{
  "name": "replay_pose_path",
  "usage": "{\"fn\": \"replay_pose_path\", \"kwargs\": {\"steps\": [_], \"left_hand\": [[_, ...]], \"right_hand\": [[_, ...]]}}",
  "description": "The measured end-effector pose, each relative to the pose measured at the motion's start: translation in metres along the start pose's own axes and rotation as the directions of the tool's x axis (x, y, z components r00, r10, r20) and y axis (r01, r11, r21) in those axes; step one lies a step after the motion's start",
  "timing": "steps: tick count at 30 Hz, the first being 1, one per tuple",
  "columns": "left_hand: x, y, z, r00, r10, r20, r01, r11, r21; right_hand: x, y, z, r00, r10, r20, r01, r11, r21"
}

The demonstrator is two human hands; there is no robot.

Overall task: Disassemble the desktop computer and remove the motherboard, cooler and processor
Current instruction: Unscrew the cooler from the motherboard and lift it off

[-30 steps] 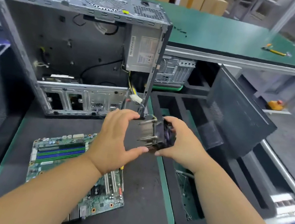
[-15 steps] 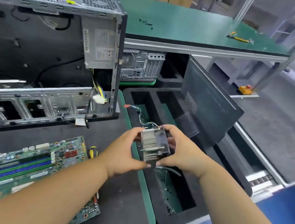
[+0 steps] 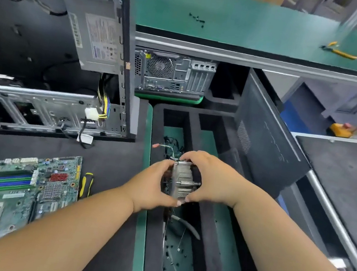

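Head view hides the cooler's (image 3: 182,181) fan; your left hand (image 3: 152,187) and right hand (image 3: 210,181) clamp it between them.

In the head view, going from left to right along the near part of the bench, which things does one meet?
Motherboard → screwdriver → left hand → cooler → right hand → leaning black side panel.

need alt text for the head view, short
Both hands, left and right, hold a finned silver metal cooler over a black foam tray. A green motherboard lies left, before an open grey computer case.
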State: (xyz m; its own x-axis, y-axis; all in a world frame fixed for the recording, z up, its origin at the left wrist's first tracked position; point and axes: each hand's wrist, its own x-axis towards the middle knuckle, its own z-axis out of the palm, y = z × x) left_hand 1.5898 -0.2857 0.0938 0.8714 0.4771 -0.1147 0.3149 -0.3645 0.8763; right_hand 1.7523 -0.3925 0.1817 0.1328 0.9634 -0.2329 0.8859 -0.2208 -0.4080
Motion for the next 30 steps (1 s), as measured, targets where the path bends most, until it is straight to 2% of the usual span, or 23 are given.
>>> {"fn": "replay_pose_path", "kwargs": {"steps": [5,12,19,24,30], "left_hand": [[0.010,-0.011,-0.012,0.989,-0.116,-0.094,0.120,0.992,0.045],[-0.011,-0.026,-0.036,0.949,-0.190,-0.250,0.205,0.978,0.035],[-0.031,-0.030,-0.043,0.919,-0.203,-0.338,0.226,0.974,0.031],[-0.040,-0.030,-0.045,0.912,-0.216,-0.348,0.243,0.969,0.035],[-0.052,-0.029,-0.048,0.909,-0.216,-0.358,0.241,0.970,0.027]], "right_hand": [[0.032,0.028,0.013,0.996,-0.002,-0.086,0.002,1.000,0.000],[0.066,0.056,0.043,1.000,0.021,-0.012,-0.021,0.999,-0.049],[0.081,0.070,0.069,0.998,0.051,-0.030,-0.052,0.999,-0.014],[0.087,0.076,0.081,0.999,0.026,-0.020,-0.030,0.979,-0.201],[0.093,0.073,0.082,0.996,0.086,0.025,-0.074,0.950,-0.304]]}}
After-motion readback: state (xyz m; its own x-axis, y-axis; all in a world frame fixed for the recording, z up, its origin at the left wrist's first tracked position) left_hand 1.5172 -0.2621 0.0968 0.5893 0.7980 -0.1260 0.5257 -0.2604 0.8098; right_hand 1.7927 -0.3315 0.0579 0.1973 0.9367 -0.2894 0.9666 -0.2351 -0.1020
